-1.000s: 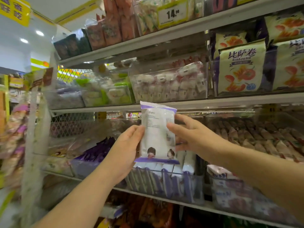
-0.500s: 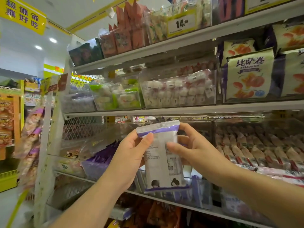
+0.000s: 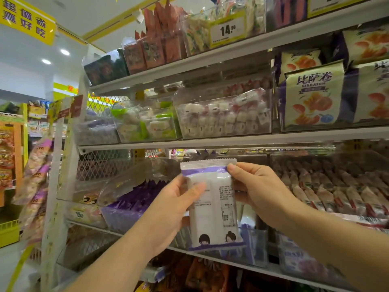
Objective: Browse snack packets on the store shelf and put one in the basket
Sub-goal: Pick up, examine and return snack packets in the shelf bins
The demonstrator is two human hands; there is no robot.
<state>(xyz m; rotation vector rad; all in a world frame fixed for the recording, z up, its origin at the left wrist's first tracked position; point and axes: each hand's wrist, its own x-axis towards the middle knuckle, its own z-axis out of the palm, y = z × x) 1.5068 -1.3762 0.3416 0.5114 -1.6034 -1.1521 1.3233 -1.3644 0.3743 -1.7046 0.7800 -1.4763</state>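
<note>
Holding a packet [image 3: 212, 207] upright before the shelf [image 3: 231, 141] (printed back facing me): my left hand [image 3: 174, 209] grips its side, my right hand [image 3: 259, 192] pinches its top corner.

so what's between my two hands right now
In the head view, the white-and-purple snack packet stands upright between them. The left hand grips its left edge and the right hand pinches its top right corner.

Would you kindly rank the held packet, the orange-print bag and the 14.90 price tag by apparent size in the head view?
1. held packet, though nearest the camera, so true size unsure
2. orange-print bag
3. 14.90 price tag
</note>
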